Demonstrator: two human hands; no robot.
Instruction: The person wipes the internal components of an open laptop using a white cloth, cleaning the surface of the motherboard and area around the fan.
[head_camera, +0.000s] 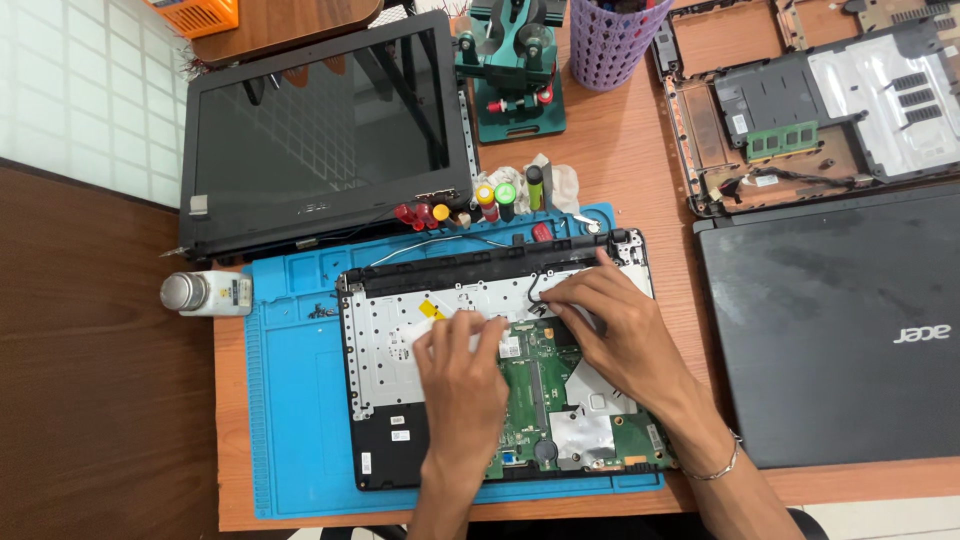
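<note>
Both hands flat, fingers released: left hand (462, 372), right hand (610, 335) on opened laptop base (390, 400); green board (545, 400) at 6 o'clock likely fragile, best held by edges.

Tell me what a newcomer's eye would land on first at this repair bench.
The opened laptop base with its green circuit board draws the eye first, lying on a bright blue rubber work mat at the centre, with the left hand and right hand pressed on it. Behind it to the left lies a detached black laptop screen panel; a closed black laptop sits at right.
</note>
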